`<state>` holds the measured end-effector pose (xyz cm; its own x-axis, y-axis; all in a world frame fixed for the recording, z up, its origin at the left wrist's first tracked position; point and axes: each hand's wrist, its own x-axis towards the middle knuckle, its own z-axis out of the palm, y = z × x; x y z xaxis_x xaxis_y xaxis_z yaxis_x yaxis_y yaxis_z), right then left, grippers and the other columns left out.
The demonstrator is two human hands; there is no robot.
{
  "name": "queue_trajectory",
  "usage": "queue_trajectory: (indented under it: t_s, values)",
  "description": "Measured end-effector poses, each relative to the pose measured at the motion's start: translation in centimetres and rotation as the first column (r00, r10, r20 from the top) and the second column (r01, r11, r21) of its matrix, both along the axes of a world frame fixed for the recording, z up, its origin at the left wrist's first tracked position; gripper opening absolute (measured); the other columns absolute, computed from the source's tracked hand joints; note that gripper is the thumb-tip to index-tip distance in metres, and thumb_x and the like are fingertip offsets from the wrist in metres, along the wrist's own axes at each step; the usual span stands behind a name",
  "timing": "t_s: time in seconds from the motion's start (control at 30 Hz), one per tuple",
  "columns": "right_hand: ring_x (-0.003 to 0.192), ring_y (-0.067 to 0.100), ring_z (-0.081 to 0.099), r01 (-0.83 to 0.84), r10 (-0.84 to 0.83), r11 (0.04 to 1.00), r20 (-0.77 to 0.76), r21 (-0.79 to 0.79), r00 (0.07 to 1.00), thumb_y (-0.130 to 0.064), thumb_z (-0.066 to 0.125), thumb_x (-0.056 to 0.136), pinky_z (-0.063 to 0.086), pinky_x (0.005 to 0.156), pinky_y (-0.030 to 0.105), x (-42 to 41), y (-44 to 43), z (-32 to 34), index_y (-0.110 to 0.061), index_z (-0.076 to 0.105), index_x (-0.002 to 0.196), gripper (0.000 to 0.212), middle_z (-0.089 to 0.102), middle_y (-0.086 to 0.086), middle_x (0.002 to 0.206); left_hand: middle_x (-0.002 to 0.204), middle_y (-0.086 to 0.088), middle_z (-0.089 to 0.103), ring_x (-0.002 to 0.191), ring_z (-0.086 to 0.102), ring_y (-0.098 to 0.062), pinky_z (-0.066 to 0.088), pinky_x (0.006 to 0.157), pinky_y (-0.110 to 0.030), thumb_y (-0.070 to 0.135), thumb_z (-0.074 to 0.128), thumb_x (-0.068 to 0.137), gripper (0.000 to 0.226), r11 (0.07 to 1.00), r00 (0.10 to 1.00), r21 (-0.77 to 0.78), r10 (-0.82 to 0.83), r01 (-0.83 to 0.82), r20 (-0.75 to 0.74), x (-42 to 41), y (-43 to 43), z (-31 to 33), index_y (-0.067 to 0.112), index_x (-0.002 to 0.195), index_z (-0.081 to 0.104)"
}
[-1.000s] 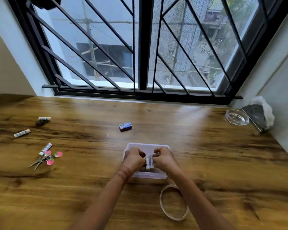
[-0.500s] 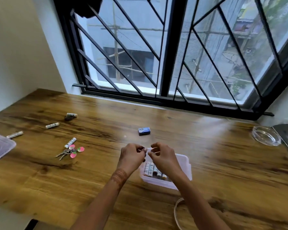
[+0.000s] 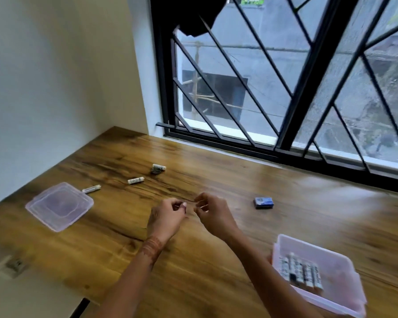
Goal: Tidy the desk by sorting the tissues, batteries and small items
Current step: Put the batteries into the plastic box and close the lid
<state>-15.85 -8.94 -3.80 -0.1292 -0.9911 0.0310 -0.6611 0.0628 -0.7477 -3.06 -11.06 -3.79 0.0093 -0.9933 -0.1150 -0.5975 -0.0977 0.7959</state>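
The left hand (image 3: 168,214) and right hand (image 3: 213,213) hover over the desk (image 3: 205,283), fingers curled and tips nearly touching. I cannot tell whether they hold anything. Batteries (image 3: 301,273) lie in the box (image 3: 338,267).

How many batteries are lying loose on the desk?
3: one battery by the lid, a second right of it, a third farther back. The left hand and right hand may hide others.
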Motion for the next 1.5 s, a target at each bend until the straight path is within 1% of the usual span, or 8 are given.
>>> queue_trajectory:
  t_s: [0.27,0.53,0.7,0.87,1.13,1.23,1.37,1.5]
  values:
    - [0.104,0.025,0.059,-0.401,0.374,0.915,-0.462,0.045,0.804,0.015,0.049,0.079,0.054,0.081,0.041,6.0,-7.3,-2.3,-0.014,0.062,0.116,0.049,0.063,0.009,0.115,0.098,-0.006,0.071,0.094,0.065,-0.024,0.051,0.079,-0.029,0.031,0.059,0.086,0.023,0.997,0.995,0.034,0.074,-0.076,0.073,9.2,-6.7,-1.6,0.013,0.098,0.069]
    - [0.099,0.023,0.06,-0.482,0.499,0.854,-0.573,0.197,0.65,0.006,0.052,0.083,0.051,0.073,0.035,7.9,-10.0,-3.5,-0.015,0.066,0.111,0.038,0.064,0.007,0.111,0.103,-0.009,0.069,0.095,0.061,-0.027,0.04,0.07,-0.024,0.026,0.059,0.086,0.019,0.998,0.987,0.027,0.06,-0.065,0.152,13.3,-11.2,-3.3,0.015,0.098,0.068]
    - [0.102,0.023,0.058,-0.383,0.418,0.907,-0.504,0.178,0.756,-0.002,0.056,0.084,0.051,0.082,0.035,8.3,-10.8,-3.9,-0.01,0.063,0.114,0.032,0.063,0.008,0.114,0.118,-0.012,0.058,0.111,0.053,-0.029,0.043,0.087,-0.032,0.019,0.059,0.086,0.032,0.996,0.969,-0.082,-0.014,0.035,0.246,13.3,-14.2,-3.8,0.008,0.116,0.058]
    - [0.079,0.019,0.058,-0.179,0.179,0.983,-0.338,0.029,0.924,-0.02,0.068,0.081,0.04,0.066,0.021,8.0,-10.8,-4.5,-0.009,0.068,0.1,0.022,0.065,0.008,0.096,0.124,-0.012,0.052,0.115,0.047,-0.029,0.042,0.093,-0.035,0.017,0.059,0.086,0.039,0.977,0.912,-0.134,-0.099,0.165,0.399,12.2,-16.8,-4.6,0.006,0.123,0.051]
    - [0.077,0.01,0.058,0.106,-0.109,0.993,0.049,0.052,0.993,-0.006,0.067,0.081,0.045,0.064,0.012,7.0,-9.9,-3.4,-0.011,0.069,0.097,0.017,0.065,-0.002,0.087,0.119,-0.015,0.055,0.112,0.052,-0.031,0.045,0.089,-0.036,0.016,0.054,0.088,0.027,0.97,0.831,-0.03,-0.192,0.243,0.522,10.7,-17.2,-5.2,0.003,0.112,0.054]
    - [0.077,0.011,0.061,0.207,-0.248,0.966,0.333,0.154,0.91,-0.01,0.066,0.083,0.051,0.067,0.016,6.7,-9.1,-3.1,-0.02,0.064,0.085,0.011,0.065,-0.003,0.085,0.117,-0.014,0.061,0.107,0.057,-0.028,0.047,0.087,-0.03,0.022,0.058,0.085,0.03,0.966,0.882,0.059,-0.254,0.252,0.397,9.4,-16.0,-5.0,0.006,0.11,0.061]
    - [0.073,0.019,0.063,0.245,-0.36,0.932,0.611,0.266,0.705,0.001,0.06,0.085,0.054,0.075,0.033,6.1,-7.9,-2.9,-0.013,0.06,0.085,0.014,0.064,0.009,0.084,0.105,-0.01,0.069,0.096,0.064,-0.023,0.051,0.084,-0.026,0.024,0.063,0.085,0.029,0.932,0.949,0.188,-0.315,0.309,0.0,6.6,-13.8,-4.3,0.007,0.109,0.065]
    - [0.074,0.021,0.063,0.282,-0.382,0.924,0.678,0.259,0.628,0.004,0.055,0.087,0.054,0.074,0.034,4.3,-5.9,-1.8,-0.011,0.06,0.093,0.017,0.064,0.01,0.085,0.092,-0.008,0.065,0.076,0.063,-0.015,0.057,0.067,-0.022,0.007,0.059,0.087,0.027,0.84,0.844,0.298,-0.298,0.454,-0.447,3.2,-11.2,-2.3,-0.003,0.111,0.06]
